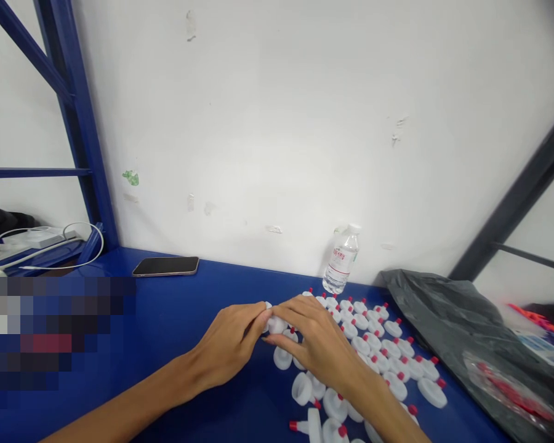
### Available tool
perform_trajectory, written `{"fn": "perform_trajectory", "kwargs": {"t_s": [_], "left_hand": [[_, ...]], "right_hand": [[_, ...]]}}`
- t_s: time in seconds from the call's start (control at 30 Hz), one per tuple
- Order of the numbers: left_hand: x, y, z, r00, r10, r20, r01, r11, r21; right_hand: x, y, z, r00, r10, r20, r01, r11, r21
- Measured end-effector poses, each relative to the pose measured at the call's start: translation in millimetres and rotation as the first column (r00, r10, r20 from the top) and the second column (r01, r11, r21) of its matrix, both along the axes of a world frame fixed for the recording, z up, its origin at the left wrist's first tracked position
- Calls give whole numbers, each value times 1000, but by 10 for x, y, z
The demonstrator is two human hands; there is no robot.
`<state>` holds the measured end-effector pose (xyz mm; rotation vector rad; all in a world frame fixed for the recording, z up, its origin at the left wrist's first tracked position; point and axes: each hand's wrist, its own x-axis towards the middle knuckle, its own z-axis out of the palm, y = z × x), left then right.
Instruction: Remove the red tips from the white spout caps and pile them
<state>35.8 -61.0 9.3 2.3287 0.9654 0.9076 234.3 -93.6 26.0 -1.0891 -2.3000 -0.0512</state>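
Both hands meet at the middle of the bench. The left hand (228, 344) and right hand (316, 344) together pinch one small white cap (276, 324) between their fingertips, held just above the surface; each hand is closed on it from its own side, left from the left, right from the right and slightly over the top. The cap sits between the two sets of fingertips, so neither hand is clearly nearer; its long axis cannot be made out, the piece being mostly covered by fingers. Directly below and to the right of the right hand lie many more white caps with red tips (388, 351), some in rough rows toward the wall, others loose and tipped over nearer the person. Surface: blue table (189, 320). Behind the caps, against the white wall (277, 123), a clear water bottle (342, 259) stands upright. A dark phone (165, 266) lies flat to the left rear. A grey-black plastic bag (461, 332) is spread at the right. Blue shelving frame (80, 123) on the left, cables beside it.
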Motion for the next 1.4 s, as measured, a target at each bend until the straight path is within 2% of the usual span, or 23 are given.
{"fn": "perform_trajectory", "kwargs": {"t_s": [0.13,0.2,0.27,0.33,0.4,0.47,0.57,0.67,0.77,0.83,0.97,1.03,1.23,1.4], "left_hand": [[94,30,50,982,26,189,18,974,-227],[65,102,74,969,89,229,-8,942,-334],[-58,238,114,958,221,184,-130,904,-407],[-247,418,169,946,308,98,-257,901,-349],[-429,580,213,937,343,71,-313,911,-267],[-539,667,213,931,366,17,-359,920,-158],[-543,641,126,921,371,-117,-376,927,-22],[-468,547,11,907,347,-240,-345,937,53],[-432,497,-54,891,319,-322,-310,947,81],[-430,492,-69,882,306,-357,-296,951,86],[-428,501,-73,875,290,-387,-282,956,80],[-422,501,-67,876,286,-388,-280,957,74],[-392,463,23,892,310,-328,-290,951,110],[-327,340,82,937,262,-233,-221,957,185]], "right_hand": [[4,63,34,997,-52,55,44,989,139],[95,106,42,987,-106,125,74,969,237],[283,155,62,964,-214,156,152,929,339],[521,198,104,936,-341,91,283,879,384],[714,219,159,896,-442,-32,430,850,304],[789,211,202,877,-472,-86,480,869,123],[712,156,206,921,-389,14,388,914,-123],[608,115,153,940,-307,151,336,913,-233],[624,133,110,941,-287,178,324,915,-241],[701,172,100,933,-316,170,348,913,-212],[898,249,78,869,-453,199,486,857,-170],[957,268,53,863,-459,212,498,845,-195],[879,243,76,900,-416,130,435,865,-251],[674,175,162,939,-312,-143,260,920,-294]]}}
